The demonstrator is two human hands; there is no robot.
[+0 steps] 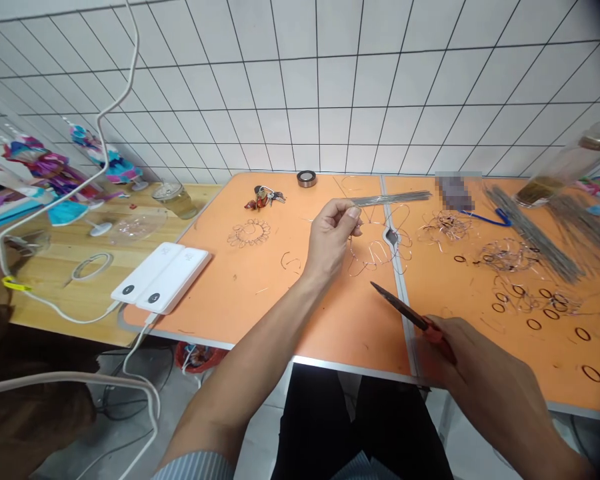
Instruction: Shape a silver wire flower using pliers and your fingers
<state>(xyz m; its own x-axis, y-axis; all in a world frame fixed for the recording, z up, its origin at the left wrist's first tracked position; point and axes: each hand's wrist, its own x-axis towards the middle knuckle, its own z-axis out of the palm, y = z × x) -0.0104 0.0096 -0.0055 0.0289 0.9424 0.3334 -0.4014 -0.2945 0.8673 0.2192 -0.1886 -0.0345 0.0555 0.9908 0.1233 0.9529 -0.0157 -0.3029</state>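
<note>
Over the middle of the orange table (280, 320), my left hand (333, 233) is closed, thumb against fingers, on a thin wire shape (373, 257) with looped petals. Part of that shape hangs below and right of the fingers, over the table's centre seam. Beyond the hand lies a bundle of straight wires (395, 199). My right hand (473, 360), near the front edge, is wrapped round the red handles of dark-bladed pliers or scissors (415, 317). The tool points up and left, apart from the wire shape. A finished-looking wire flower ring (249, 233) lies left of my left hand.
White power banks (161, 279) with cables sit at the left edge. Tape (307, 178) and a small ornament (265, 198) stand at the back. Wire bundles (533, 233), tangled wires, dark rings (583, 334) and a jar (547, 173) are at right. Another person's arm shows far left.
</note>
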